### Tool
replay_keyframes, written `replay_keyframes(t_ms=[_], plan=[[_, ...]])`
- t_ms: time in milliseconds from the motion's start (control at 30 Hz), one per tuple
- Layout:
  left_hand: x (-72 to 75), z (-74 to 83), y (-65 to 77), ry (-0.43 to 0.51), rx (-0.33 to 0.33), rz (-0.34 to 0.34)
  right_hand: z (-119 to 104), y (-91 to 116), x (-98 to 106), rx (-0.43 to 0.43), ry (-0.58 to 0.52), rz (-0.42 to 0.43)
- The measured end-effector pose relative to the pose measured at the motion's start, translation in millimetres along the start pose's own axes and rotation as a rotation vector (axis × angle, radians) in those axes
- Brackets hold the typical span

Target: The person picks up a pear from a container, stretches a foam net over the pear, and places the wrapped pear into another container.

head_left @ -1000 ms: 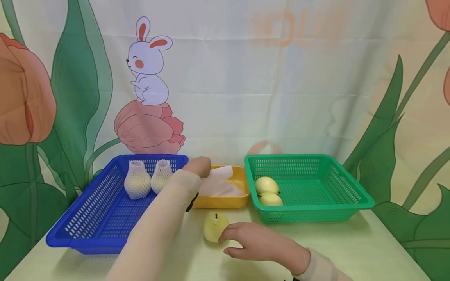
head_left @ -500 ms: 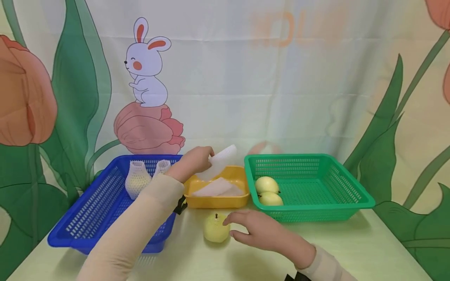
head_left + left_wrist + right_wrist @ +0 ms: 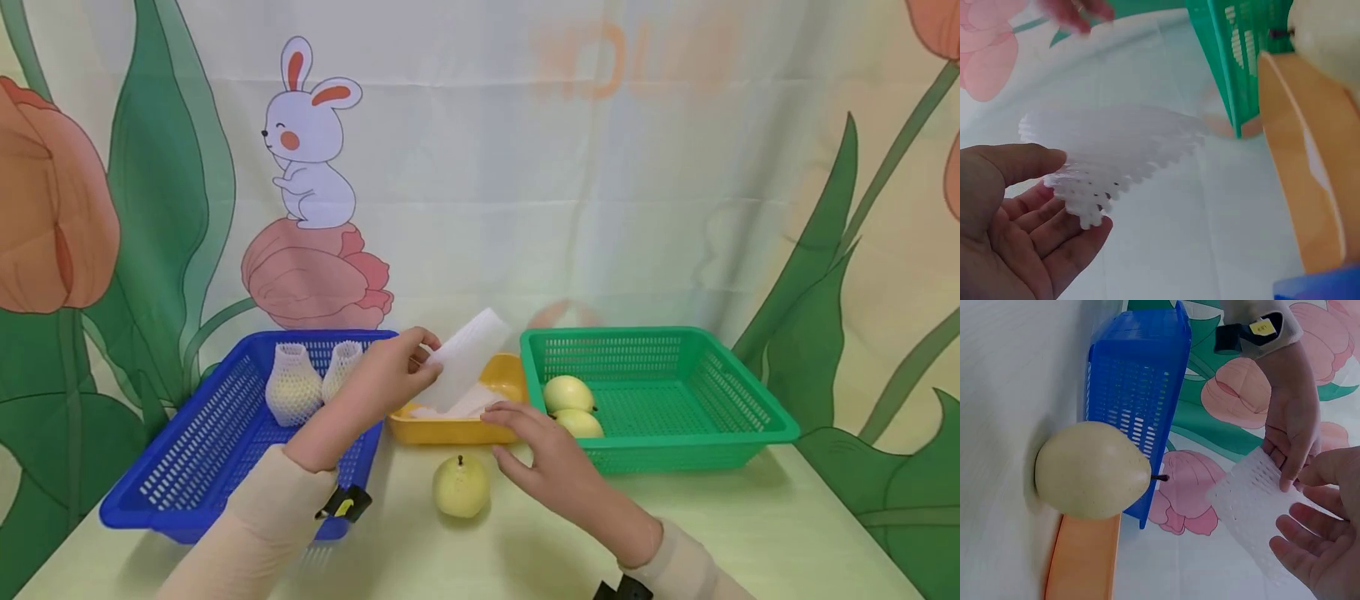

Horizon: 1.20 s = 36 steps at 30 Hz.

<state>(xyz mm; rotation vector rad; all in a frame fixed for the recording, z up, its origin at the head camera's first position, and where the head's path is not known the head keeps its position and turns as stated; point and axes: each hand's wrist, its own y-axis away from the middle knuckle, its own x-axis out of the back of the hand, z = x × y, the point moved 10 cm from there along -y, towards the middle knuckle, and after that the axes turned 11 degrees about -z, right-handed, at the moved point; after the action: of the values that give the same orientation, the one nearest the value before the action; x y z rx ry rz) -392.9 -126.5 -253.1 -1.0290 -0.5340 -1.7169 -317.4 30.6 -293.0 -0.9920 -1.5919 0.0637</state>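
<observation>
A flat white foam fruit net (image 3: 468, 354) is pinched by one end between the thumb and fingers of my left hand (image 3: 393, 367), above the yellow tray (image 3: 457, 432). The left wrist view shows the mesh end of the foam net (image 3: 1094, 187) at the thumb. My right hand (image 3: 551, 454) hovers right of the tray's front, fingers slightly bent and holding nothing; in the right wrist view it lies close to the net, contact unclear. A pear (image 3: 461, 487) stands upright on the table in front of the tray, apart from both hands. More white nets (image 3: 472, 402) lie in the tray.
On the left, a blue basket (image 3: 247, 454) holds two net-wrapped pears (image 3: 294, 387). To the right a green basket (image 3: 675, 446) holds two bare pears (image 3: 570, 396). A printed curtain (image 3: 637, 208) hangs behind the table (image 3: 420, 558).
My left hand has lifted a foam net out of the yellow tray and drawn it back toward me. My right hand has left the pear and moved up toward the net.
</observation>
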Motion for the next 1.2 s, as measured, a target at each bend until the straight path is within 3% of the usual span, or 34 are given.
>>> replay_keyframes(t_ms=[100,233,367,467,600,700,967,1200], plan=[[-6.1,3.2,14.0,0.063,-0.039,0.045,-2,-4,-4,-0.026,-0.005,0.023],[-16.8,6.9,26.8,0.176,-0.071,0.055,-1,-7,-11,-0.076,-0.040,0.031],[-28.4,8.1,31.2,0.291,-0.095,0.026,2,-11,-16,-0.122,-0.138,0.010],[-38.9,10.0,31.4,0.334,-0.165,-0.034,3,-13,-18,-0.145,-0.225,-0.018],[-49.2,16.5,32.8,0.322,-0.318,-0.114,7,-13,-20,-0.148,-0.299,-0.047],[-52.4,19.9,34.0,0.287,-0.384,-0.131,12,-12,-21,-0.167,-0.339,-0.072],[-55.1,25.4,32.4,0.215,-0.426,-0.042,20,-11,-24,-0.231,-0.371,-0.097],[-56.6,30.5,31.9,0.160,-0.404,0.077,23,-12,-18,-0.269,-0.326,0.015]])
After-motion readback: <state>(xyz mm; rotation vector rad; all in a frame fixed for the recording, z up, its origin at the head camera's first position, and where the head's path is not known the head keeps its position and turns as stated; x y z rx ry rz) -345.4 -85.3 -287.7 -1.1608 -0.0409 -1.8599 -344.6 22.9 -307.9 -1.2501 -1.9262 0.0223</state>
